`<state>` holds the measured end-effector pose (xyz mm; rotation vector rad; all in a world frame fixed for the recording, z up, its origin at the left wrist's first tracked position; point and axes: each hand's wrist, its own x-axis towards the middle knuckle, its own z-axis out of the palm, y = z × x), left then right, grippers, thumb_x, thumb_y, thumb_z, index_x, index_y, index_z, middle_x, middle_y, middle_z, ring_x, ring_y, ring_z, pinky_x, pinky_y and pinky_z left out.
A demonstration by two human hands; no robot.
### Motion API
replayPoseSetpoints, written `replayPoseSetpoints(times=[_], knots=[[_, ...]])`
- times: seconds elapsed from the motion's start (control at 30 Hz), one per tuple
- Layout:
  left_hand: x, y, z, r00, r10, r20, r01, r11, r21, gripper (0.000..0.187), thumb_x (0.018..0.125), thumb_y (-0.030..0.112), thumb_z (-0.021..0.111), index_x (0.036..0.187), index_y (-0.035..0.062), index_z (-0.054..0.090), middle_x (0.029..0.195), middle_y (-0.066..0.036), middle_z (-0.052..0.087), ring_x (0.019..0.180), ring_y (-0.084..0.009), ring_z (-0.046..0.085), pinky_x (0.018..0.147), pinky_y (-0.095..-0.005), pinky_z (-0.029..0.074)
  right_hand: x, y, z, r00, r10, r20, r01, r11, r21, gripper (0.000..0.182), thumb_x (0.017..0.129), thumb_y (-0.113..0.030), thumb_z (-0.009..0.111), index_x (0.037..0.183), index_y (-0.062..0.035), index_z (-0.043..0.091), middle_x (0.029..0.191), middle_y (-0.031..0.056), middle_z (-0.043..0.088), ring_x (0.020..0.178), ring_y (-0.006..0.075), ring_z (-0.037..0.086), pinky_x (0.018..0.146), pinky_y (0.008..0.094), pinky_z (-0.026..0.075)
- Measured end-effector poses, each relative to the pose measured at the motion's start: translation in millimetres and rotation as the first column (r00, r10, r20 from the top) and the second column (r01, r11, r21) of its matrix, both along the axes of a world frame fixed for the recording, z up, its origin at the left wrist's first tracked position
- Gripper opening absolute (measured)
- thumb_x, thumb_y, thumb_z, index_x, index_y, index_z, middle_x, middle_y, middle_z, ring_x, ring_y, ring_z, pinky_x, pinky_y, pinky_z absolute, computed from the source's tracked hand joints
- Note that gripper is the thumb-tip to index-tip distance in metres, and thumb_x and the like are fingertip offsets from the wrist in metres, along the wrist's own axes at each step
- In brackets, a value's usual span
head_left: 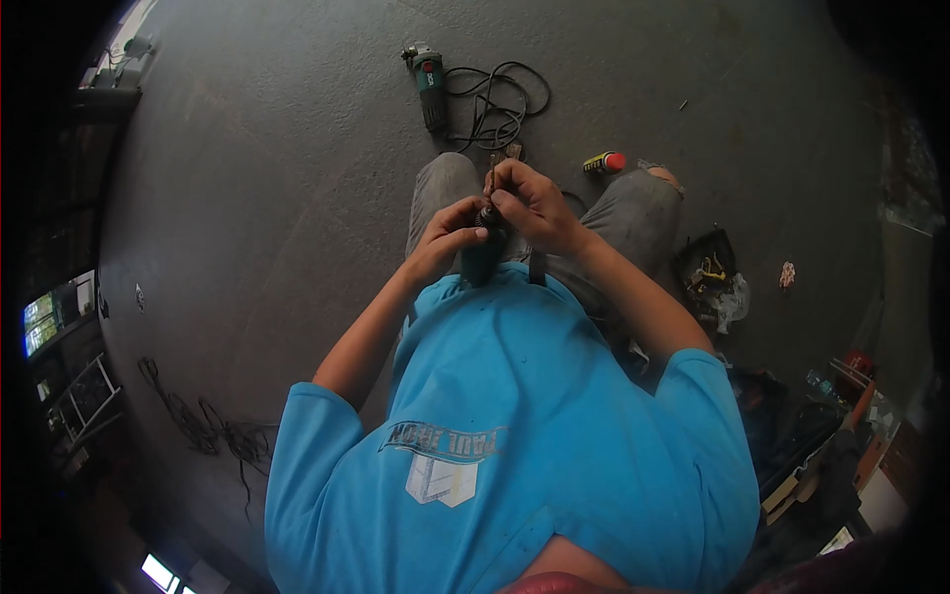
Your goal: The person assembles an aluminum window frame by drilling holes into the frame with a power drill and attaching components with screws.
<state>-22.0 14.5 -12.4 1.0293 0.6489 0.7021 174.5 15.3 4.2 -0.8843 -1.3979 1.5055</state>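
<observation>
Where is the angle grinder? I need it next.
In the head view, the angle grinder lies on the floor ahead of the knees, beside its coiled cable.

Blue T-shirt (515, 436), lower centre of frame: printed chest lettering, upside down, reads roughly "PAUL ...", remainder illegible. No other readable text.

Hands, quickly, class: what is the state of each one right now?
Left hand: fingers closed around the dark tool held above the lap.
Right hand: fingers closed on the tool's upper end, gripping it from the other side.
</observation>
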Motion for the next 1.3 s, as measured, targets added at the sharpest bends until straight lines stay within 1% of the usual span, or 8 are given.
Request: replayPoseSetpoints(times=[0.07,0.2,0.43,0.5,0.7,1.03,1.23,1.3], knots=[[-11,4,-16,0.987,-0.106,0.121,0.12,0.987,-0.107,0.034,0.086,0.018,0.065,0.115,0.002,0.058,0.101,-0.002,0.061,0.095,-0.0104,0.055,0.087,-0.0293,0.044,-1,-2,2,1.0,0.001,0.017,-0.001,1.0,0.0,0.008,0.091,-0.008,0.049,0.098,-0.0025,0.049,0.094,0.0024,0.05,0.084,0.0058,0.047,0.076,0.0219,0.041],[-7,1,-10,0.994,-0.056,0.088,0.058,0.998,-0.012,0.03,0.086,0.016,0.065,0.112,0.0022,0.06,0.099,-0.003,0.062,0.093,-0.0089,0.056,0.083,-0.0251,0.044,-2,-7,-2,0.999,-0.035,0.036,0.033,0.998,0.052,0.007,0.091,-0.008,0.048,0.096,-0.0025,0.049,0.093,0.0028,0.05,0.085,0.006,0.046,0.078,0.022,0.041],[-2,0,-5,0.995,-0.039,0.09,0.045,0.997,-0.059,0.027,0.085,0.012,0.066,0.11,0.0017,0.06,0.098,-0.002,0.062,0.091,-0.0091,0.056,0.083,-0.0245,0.044,3,-5,-4,0.996,-0.066,0.068,0.06,0.994,0.088,0.007,0.09,-0.008,0.05,0.094,-0.0023,0.05,0.094,0.0039,0.052,0.085,0.0083,0.049,0.078,0.0239,0.042],[2,-3,-2,0.998,-0.019,0.062,0.018,1.0,0.019,0.027,0.086,0.013,0.068,0.109,0.0029,0.059,0.098,-0.001,0.062,0.092,-0.0092,0.056,0.083,-0.0245,0.044,6,-2,2,0.984,-0.085,0.154,0.054,0.979,0.194,0.008,0.087,-0.008,0.052,0.092,-0.0016,0.051,0.092,0.0058,0.053,0.085,0.0118,0.051,0.077,0.0266,0.044],[1,-2,-9,0.999,-0.048,0.002,0.048,0.997,0.056,0.028,0.084,0.016,0.072,0.106,0.0054,0.058,0.097,0.0,0.059,0.092,-0.0084,0.055,0.083,-0.0246,0.043,13,5,21,0.938,-0.036,0.345,-0.058,0.964,0.259,0.013,0.086,-0.01,0.055,0.094,0.0,0.052,0.087,0.01,0.056,0.08,0.0162,0.057,0.075,0.0314,0.048],[8,1,-16,0.999,0.033,-0.038,-0.028,0.993,0.113,0.029,0.078,0.016,0.079,0.095,0.0074,0.056,0.087,0.002,0.057,0.084,-0.0072,0.054,0.076,-0.0238,0.043,9,5,16,0.945,-0.113,0.306,0.033,0.966,0.255,0.015,0.085,-0.009,0.057,0.093,0.0027,0.054,0.084,0.0115,0.059,0.075,0.0178,0.062,0.069,0.0305,0.051],[7,-1,-9,0.999,0.011,-0.049,-0.008,0.998,0.062,0.026,0.081,0.016,0.076,0.097,0.0069,0.058,0.089,0.002,0.059,0.086,-0.0071,0.055,0.077,-0.0234,0.043,13,9,25,0.912,-0.061,0.405,-0.044,0.968,0.246,0.016,0.083,-0.009,0.059,0.094,0.0023,0.056,0.084,0.0126,0.061,0.075,0.0193,0.065,0.067,0.0319,0.053],[11,-1,-5,0.999,0.037,-0.028,-0.033,0.99,0.135,0.025,0.083,0.017,0.074,0.099,0.0063,0.058,0.091,0.001,0.06,0.087,-0.0074,0.055,0.078,-0.0238,0.044,12,8,23,0.907,-0.025,0.42,-0.079,0.971,0.228,0.015,0.082,-0.009,0.06,0.092,0.0016,0.056,0.082,0.0119,0.062,0.074,0.019,0.065,0.066,0.0319,0.053]])
